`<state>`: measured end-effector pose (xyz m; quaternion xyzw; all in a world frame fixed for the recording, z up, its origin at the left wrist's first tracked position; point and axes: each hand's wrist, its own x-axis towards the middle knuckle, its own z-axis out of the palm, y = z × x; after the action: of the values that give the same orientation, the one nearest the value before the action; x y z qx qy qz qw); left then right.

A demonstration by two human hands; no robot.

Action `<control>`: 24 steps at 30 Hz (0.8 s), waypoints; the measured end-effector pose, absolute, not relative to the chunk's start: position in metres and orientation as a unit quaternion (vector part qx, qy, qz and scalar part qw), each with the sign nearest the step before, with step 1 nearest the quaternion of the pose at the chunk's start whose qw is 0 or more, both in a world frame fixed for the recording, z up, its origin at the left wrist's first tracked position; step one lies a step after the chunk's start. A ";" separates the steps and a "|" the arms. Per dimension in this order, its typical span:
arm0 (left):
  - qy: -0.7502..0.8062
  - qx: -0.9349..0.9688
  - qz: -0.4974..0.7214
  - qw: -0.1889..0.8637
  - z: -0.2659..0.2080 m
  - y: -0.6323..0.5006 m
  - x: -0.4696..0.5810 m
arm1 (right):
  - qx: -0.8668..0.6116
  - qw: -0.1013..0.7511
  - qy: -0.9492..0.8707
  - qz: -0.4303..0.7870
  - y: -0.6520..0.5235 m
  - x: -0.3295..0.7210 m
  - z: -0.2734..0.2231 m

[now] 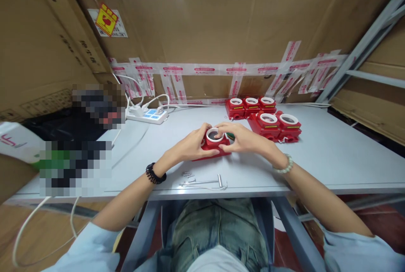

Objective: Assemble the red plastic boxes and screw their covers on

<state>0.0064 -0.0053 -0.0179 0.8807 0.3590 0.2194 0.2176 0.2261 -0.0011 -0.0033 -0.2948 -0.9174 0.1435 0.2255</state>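
Note:
A red box with a white ring around a dark round window (214, 135) rests on the table between my two hands. My left hand (196, 142) grips its left side, thumb along the front and fingers curled behind. On the right, my right hand (239, 137) has its fingers over the white ring and its thumb against the box's front. Something green, partly hidden, shows beneath that hand. Nearer to me lie a metal T-shaped tool (205, 182) and several small screws (188, 175).
Several similar red boxes (268, 124) stand in two groups at the back right. A white power strip (148, 114) with plugged-in cables lies at the back left. Cardboard (205, 18) walls the rear, and a metal frame (354, 48) rises on the right.

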 end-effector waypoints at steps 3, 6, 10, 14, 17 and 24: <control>0.358 0.886 0.206 0.211 -0.019 -0.005 0.008 | -0.293 0.223 -0.919 0.145 0.000 0.226 -0.004; 0.368 0.892 0.176 0.194 -0.017 -0.004 0.009 | -0.291 0.227 -0.918 0.144 0.001 0.226 -0.006; 0.380 0.898 0.142 0.173 -0.013 -0.001 0.009 | -0.295 0.230 -0.913 0.163 -0.001 0.228 -0.003; 0.384 0.901 0.126 0.159 -0.011 0.000 0.010 | -0.326 0.276 -0.888 0.172 -0.003 0.239 0.007; 0.394 0.899 0.116 0.155 -0.010 -0.001 0.011 | -0.395 0.316 -0.848 0.160 0.001 0.253 0.011; 0.404 0.896 0.103 0.154 -0.009 0.000 0.011 | -0.547 0.139 -0.815 0.132 0.012 0.268 0.000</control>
<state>0.0114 0.0001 -0.0091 0.8957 0.4042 0.1029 0.1544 0.2678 0.0124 -0.0005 -0.5474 -0.8145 0.1325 0.1391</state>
